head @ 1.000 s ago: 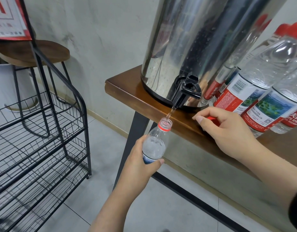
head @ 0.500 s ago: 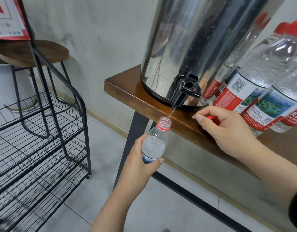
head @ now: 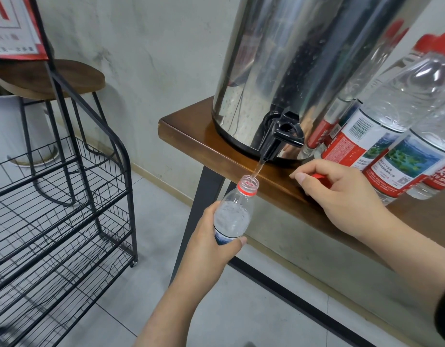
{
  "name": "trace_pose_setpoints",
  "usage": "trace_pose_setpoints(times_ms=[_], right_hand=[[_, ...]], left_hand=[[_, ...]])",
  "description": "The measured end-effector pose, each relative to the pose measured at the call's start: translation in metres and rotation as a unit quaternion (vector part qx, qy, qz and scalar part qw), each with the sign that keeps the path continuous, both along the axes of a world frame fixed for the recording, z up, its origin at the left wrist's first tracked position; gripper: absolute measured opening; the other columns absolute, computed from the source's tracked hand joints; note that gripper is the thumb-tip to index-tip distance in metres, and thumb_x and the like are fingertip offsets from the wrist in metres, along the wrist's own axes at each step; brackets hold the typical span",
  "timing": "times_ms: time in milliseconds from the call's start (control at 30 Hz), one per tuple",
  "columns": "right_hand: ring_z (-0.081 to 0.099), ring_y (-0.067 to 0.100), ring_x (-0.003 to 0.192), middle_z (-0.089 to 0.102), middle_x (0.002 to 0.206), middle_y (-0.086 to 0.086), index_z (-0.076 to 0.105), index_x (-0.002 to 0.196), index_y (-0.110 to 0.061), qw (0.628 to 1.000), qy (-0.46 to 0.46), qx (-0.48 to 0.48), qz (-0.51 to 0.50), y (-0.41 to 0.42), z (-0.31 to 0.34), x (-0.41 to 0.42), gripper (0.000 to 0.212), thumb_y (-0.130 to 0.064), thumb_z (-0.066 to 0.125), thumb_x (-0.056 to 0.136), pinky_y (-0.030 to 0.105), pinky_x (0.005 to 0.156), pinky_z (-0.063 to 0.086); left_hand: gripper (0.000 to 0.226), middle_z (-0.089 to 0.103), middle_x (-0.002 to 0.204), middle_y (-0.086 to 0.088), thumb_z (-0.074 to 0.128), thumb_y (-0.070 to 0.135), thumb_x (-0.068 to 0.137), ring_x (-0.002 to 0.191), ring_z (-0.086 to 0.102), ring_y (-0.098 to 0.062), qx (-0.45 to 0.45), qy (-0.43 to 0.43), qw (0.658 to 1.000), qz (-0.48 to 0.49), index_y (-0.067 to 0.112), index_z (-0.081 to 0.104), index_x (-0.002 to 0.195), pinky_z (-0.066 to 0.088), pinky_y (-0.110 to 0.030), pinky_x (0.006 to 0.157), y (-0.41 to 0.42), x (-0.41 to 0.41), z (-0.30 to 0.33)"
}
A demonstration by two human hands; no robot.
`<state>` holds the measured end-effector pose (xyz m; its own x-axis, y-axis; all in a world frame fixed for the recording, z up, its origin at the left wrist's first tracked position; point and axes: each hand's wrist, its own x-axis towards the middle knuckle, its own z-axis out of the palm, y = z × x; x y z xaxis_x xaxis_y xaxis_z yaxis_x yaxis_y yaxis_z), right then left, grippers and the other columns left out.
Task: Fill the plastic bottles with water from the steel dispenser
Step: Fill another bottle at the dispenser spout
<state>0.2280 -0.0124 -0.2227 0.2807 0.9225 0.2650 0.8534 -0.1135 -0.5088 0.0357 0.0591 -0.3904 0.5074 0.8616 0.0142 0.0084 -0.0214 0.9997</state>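
Little changed vs 1 s ago: left hand (head: 211, 242) still grips bottle (head: 232, 216) under tap (head: 279, 139), stream running; right hand (head: 341, 196) pinches red cap (head: 319, 177); filling cont.

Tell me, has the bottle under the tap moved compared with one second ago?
No. The bottle in the left hand keeps its mouth under the black tap, at the same spot below the table edge, with water running in.
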Motion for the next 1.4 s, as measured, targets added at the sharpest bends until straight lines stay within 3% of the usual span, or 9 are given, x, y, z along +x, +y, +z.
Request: trace_pose_setpoints(times_ms=[433, 600, 800, 1067, 1400], right_hand=[[0.061, -0.004, 0.091, 0.066, 0.091, -0.029, 0.07, 0.093, -0.041, 1.0, 0.004, -0.011, -0.006, -0.0005, 0.0014, -0.0012, 0.012, -0.038, 0.059, 0.096, 0.018, 0.071, 0.042], [0.061, -0.006, 0.089, 0.066, 0.09, -0.031, 0.07, 0.091, -0.042, 1.0, 0.003, -0.011, -0.009, -0.0003, 0.0008, -0.0012, 0.013, -0.037, 0.06, 0.097, 0.012, 0.066, 0.038], [0.06, -0.006, 0.09, 0.066, 0.091, -0.031, 0.07, 0.091, -0.042, 1.0, 0.01, -0.012, -0.008, -0.0003, 0.0013, -0.0018, 0.013, -0.036, 0.06, 0.097, 0.017, 0.069, 0.04], [0.061, -0.003, 0.089, 0.067, 0.09, -0.028, 0.071, 0.092, -0.04, 1.0, 0.011, -0.01, -0.006, -0.0005, 0.0013, -0.0012, 0.013, -0.037, 0.06, 0.097, 0.015, 0.067, 0.04], [0.061, -0.002, 0.088, 0.067, 0.087, -0.027, 0.071, 0.092, -0.039, 1.0, 0.011, -0.008, 0.001, -0.0001, 0.0013, -0.0017, 0.013, -0.035, 0.06, 0.097, 0.006, 0.065, 0.041]], left_hand=[[0.076, 0.055, 0.135, 0.018, 0.084, 0.025, 0.083, 0.126, 0.055, -0.012, -0.003, 0.008, 1.0, -0.003, 0.045, 0.039, 0.142, 0.049, -0.005, 0.089, -0.0004, 0.0008, 0.0007], [0.076, 0.057, 0.132, 0.018, 0.084, 0.025, 0.083, 0.123, 0.058, -0.017, -0.007, 0.007, 1.0, 0.001, 0.045, 0.04, 0.141, 0.054, -0.015, 0.089, -0.001, 0.0001, 0.0008], [0.074, 0.058, 0.131, 0.018, 0.084, 0.026, 0.083, 0.121, 0.06, -0.02, -0.011, 0.0, 1.0, 0.0, 0.046, 0.041, 0.14, 0.055, -0.016, 0.086, -0.0009, 0.0003, 0.001], [0.074, 0.056, 0.132, 0.019, 0.084, 0.024, 0.083, 0.123, 0.057, -0.011, -0.009, -0.006, 1.0, -0.002, 0.046, 0.041, 0.139, 0.05, -0.005, 0.085, -0.0012, -0.0003, 0.0017], [0.073, 0.057, 0.127, 0.02, 0.085, 0.026, 0.083, 0.114, 0.061, -0.017, -0.011, -0.009, 1.0, 0.0, 0.05, 0.041, 0.136, 0.056, -0.013, 0.079, -0.0012, 0.0008, -0.0002]])
